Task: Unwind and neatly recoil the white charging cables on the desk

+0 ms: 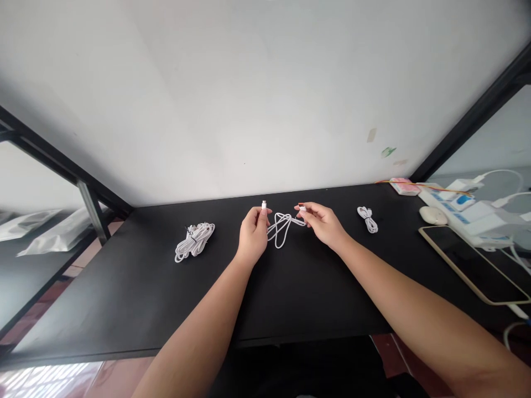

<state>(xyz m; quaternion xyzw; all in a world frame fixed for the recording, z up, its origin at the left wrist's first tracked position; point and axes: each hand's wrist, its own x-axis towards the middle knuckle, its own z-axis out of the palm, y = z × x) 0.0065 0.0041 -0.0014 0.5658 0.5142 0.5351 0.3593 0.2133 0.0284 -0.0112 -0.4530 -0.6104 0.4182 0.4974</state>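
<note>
A white charging cable (281, 229) lies in loose loops on the black table, between my two hands. My left hand (253, 230) is closed on one end, its small metal plug pointing up above the thumb. The other end, a wider USB plug with orange inside, is pinched between the thumb and fingers of my right hand (321, 221). To the left rests a bundle of white cable (194, 241), bound round its middle with a dark tie. A smaller coiled white cable (367, 219) lies to the right of my right hand.
At the right stand a white power strip (450, 207) with chargers plugged in, a white mouse (433, 215), a phone (475, 265) and a pink-and-white box (405, 186). A white wall (249, 110) rises behind the black table (136, 293). Black metal posts flank it.
</note>
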